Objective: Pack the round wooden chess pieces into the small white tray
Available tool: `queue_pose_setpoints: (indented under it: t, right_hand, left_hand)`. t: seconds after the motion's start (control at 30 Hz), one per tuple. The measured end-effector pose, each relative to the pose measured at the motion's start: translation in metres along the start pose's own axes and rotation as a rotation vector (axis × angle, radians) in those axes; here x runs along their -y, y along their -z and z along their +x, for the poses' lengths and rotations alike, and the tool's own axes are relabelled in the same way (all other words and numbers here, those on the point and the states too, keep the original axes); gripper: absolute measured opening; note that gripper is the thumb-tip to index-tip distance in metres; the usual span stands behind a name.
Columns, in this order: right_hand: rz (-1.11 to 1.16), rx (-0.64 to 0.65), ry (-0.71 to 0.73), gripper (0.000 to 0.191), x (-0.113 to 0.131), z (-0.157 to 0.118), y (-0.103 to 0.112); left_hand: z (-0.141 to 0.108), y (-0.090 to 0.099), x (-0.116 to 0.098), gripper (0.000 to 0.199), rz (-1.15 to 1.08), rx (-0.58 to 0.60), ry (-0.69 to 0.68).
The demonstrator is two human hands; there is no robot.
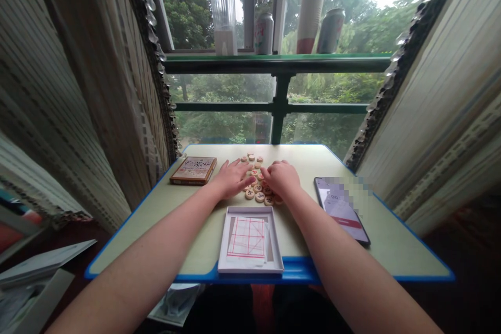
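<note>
Several round wooden Chinese chess pieces (260,197) with marked faces lie in a loose cluster at the middle of the table. On the left side of the cluster, my left hand (234,177) rests palm down, fingers stretched and apart, its fingertips and thumb at the pieces. My right hand (282,178) is at the right side, with its fingers curled down among the pieces; whatever they may hold is hidden beneath the hand. In front of the cluster is an open white box tray (222,250) containing a folded paper board (250,235) with red grid lines.
A decorated box lid (193,170) lies at the table's left, and a phone (340,211) with a lit screen at the right. The blue-edged table (395,250) stands against a window with a green railing (344,64). Cans (264,34) stand on the sill; curtains hang both sides.
</note>
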State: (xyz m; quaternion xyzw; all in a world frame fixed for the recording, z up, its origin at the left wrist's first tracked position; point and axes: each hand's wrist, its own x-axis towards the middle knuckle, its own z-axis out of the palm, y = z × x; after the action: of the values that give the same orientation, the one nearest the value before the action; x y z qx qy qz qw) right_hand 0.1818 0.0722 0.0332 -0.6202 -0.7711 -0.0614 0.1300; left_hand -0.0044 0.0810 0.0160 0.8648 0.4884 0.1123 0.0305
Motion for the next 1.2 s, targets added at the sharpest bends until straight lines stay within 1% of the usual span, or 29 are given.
queue_pose_setpoints:
  t: [0.17, 0.27, 0.4, 0.5, 0.57, 0.67, 0.77, 0.9, 1.03, 1.1, 1.2]
  right_hand:
    - [0.034, 0.028, 0.029, 0.058, -0.001, 0.001, -0.002]
    - [0.057, 0.024, 0.03, 0.061, -0.001, 0.002, -0.002]
    - [0.083, 0.011, 0.006, 0.06, -0.002, 0.002, -0.002]
    - [0.1, -0.001, 0.026, 0.058, -0.003, 0.002, -0.003]
    - [0.103, 0.018, 0.048, 0.058, -0.004, 0.002, -0.004]
    - [0.103, 0.047, 0.049, 0.061, -0.005, 0.003, -0.006]
    - [0.127, 0.049, 0.046, 0.062, -0.007, 0.005, -0.007]
    - [0.147, 0.007, 0.028, 0.062, -0.008, 0.007, -0.008]
    - [0.103, -0.036, 0.015, 0.052, -0.008, 0.006, -0.01]
    - [0.061, -0.003, 0.044, 0.051, -0.009, 0.005, -0.011]
    - [-0.005, 0.07, 0.093, 0.055, -0.011, 0.005, -0.012]
  left_hand:
    - [-0.001, 0.0, 0.0, 0.07, -0.037, 0.028, 0.0]
    - [-0.002, 0.002, 0.0, 0.07, -0.014, 0.046, 0.018]
    - [-0.003, 0.005, -0.003, 0.071, 0.022, 0.056, 0.039]
    - [-0.003, 0.006, -0.005, 0.068, 0.004, 0.061, 0.013]
    - [-0.003, 0.006, -0.006, 0.066, -0.008, 0.069, 0.0]
    - [-0.004, 0.007, -0.006, 0.068, 0.006, 0.053, 0.006]
    - [-0.006, 0.008, -0.007, 0.07, 0.028, 0.026, 0.011]
    - [-0.008, 0.01, -0.009, 0.071, 0.023, 0.0, 0.011]
    - [-0.009, 0.011, -0.011, 0.071, 0.017, -0.006, 0.008]
    - [-0.009, 0.012, -0.011, 0.071, 0.016, -0.007, 0.005]
    - [-0.009, 0.011, -0.011, 0.07, 0.019, -0.004, 0.011]
